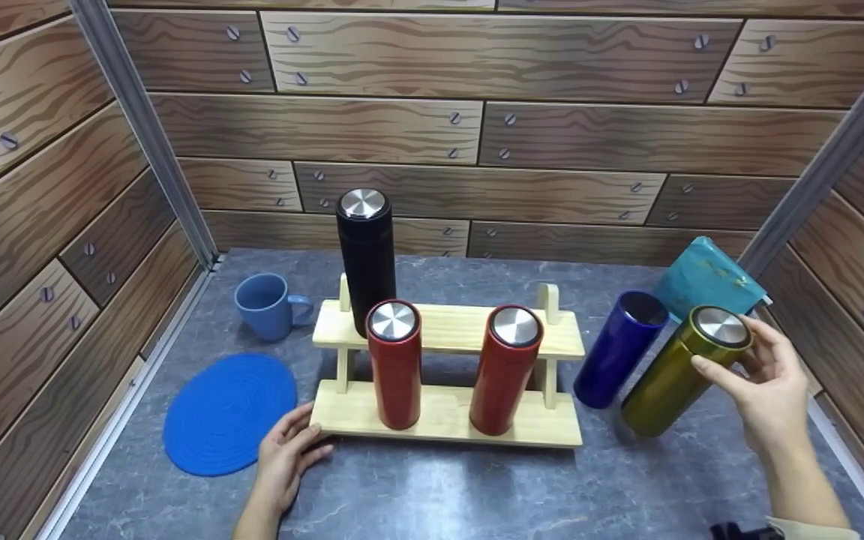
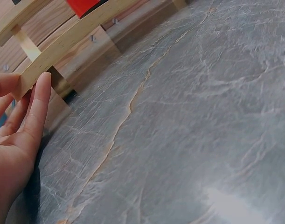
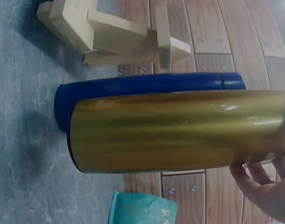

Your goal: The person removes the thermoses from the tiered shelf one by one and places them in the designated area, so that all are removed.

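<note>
At the right, my right hand [image 1: 777, 390] grips a gold thermos [image 1: 668, 386] near its silver-topped lid. The right wrist view shows the gold thermos [image 3: 175, 133] overlapping a blue thermos [image 3: 147, 86], which stands upright just to its left in the head view. My left hand [image 1: 282, 456] pinches the front left corner of a two-tier wooden rack [image 1: 443, 409], thumb above and fingers below. On the lower shelf stand a red thermos [image 1: 398, 375] and a second red thermos [image 1: 503, 379]. The upper shelf bears a black thermos [image 1: 367, 259] at its left.
Left of the rack are a blue mug [image 1: 263, 304] and a round blue mat [image 1: 229, 412]. A teal pouch [image 1: 706, 281] lies behind the blue and gold thermoses. Wood-patterned walls [image 1: 417, 56] enclose the grey marbled table [image 1: 432, 495] at the back and sides.
</note>
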The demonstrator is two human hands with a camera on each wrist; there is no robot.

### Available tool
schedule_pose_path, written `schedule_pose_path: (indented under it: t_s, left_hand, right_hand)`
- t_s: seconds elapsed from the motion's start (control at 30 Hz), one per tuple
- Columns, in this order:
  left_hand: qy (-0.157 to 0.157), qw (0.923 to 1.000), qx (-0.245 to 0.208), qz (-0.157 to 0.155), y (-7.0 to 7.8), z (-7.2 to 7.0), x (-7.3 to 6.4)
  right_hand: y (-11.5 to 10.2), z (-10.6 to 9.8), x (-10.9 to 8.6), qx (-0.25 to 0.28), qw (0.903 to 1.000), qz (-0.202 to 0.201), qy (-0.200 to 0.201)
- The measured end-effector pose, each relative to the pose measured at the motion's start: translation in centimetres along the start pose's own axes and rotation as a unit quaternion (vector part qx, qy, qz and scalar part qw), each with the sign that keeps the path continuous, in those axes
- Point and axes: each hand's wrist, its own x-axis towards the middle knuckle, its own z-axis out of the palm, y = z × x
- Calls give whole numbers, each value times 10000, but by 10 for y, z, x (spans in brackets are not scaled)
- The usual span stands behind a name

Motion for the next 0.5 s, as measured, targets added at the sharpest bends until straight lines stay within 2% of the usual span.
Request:
schedule_pose_path:
  t_s: [0.2, 0.33, 0.5]
  left_hand:
    - [-4, 10000, -20, 5, 0, -2, 0]
    - [-14, 10000, -31, 27, -1, -2, -1]
    - [-28, 10000, 7, 1, 0, -1, 0]
  right_hand:
    - [9, -7, 10, -71, 9989, 207, 407]
    - [16, -9, 18, -181, 9979, 175, 598]
    - [25, -12, 24, -78, 9975, 84, 693]
